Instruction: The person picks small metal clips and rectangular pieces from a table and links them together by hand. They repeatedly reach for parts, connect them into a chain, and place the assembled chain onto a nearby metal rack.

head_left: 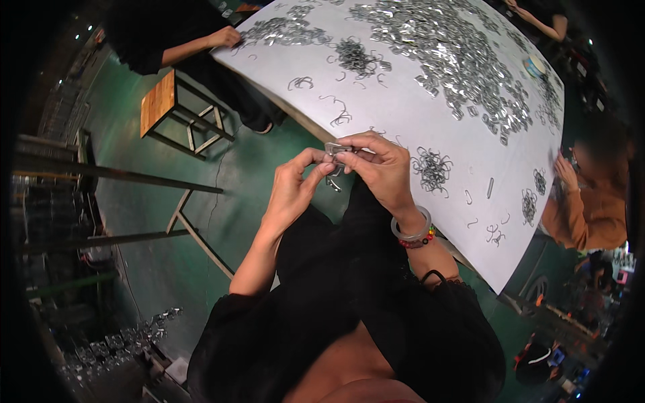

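In front of my lap, just off the table edge, my two hands meet around a small silver metal buckle-like piece [330, 147]. My left hand [295, 183] pinches it between thumb and fingers from the left. From the right, my right hand [384, 168] grips the same piece, its thumb pressed against it. A curved bit of metal wire [334, 183] hangs just below the fingertips; whether it is joined to the piece is hidden. Beside my right hand, a tangle of bent wire hooks [432, 169] lies on the white tabletop [396, 94].
A large heap of flat silver pieces [457, 64] covers the table's far middle. Other wire piles include one [356, 57] farther back. A round tub [535, 66] stands at the right. Co-workers' hands [227, 37] rest at the edges. A wooden-topped stool [159, 104] stands left.
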